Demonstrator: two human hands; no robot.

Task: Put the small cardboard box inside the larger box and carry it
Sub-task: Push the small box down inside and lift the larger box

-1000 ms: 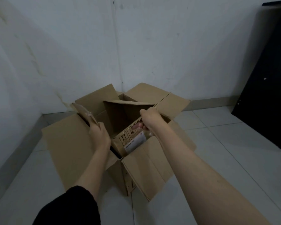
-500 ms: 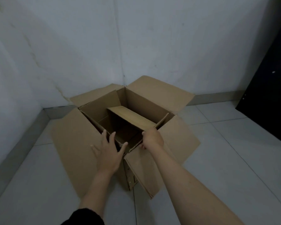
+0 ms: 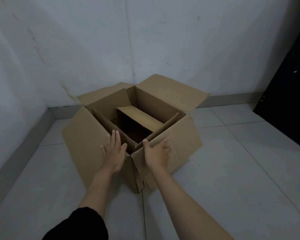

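The larger cardboard box (image 3: 180,139) stands on the tiled floor in the room's corner, its four flaps folded outward. Inside it sits the small cardboard box (image 3: 140,116), its own flaps up and its inside dark. My left hand (image 3: 113,149) lies flat with fingers spread on the near-left flap, by the box's near corner. My right hand (image 3: 157,153) curls around the top edge of the near-right flap, thumb on the inner side.
White walls (image 3: 76,49) meet in a corner right behind the box. A black panel (image 3: 291,84) leans at the far right. Grey floor tiles (image 3: 241,170) spread around the box, with a low skirting along the walls.
Both hands have let go of the small box, which now rests inside the larger one. My left hand moved onto the near-left flap and my right hand onto the near-right flap.
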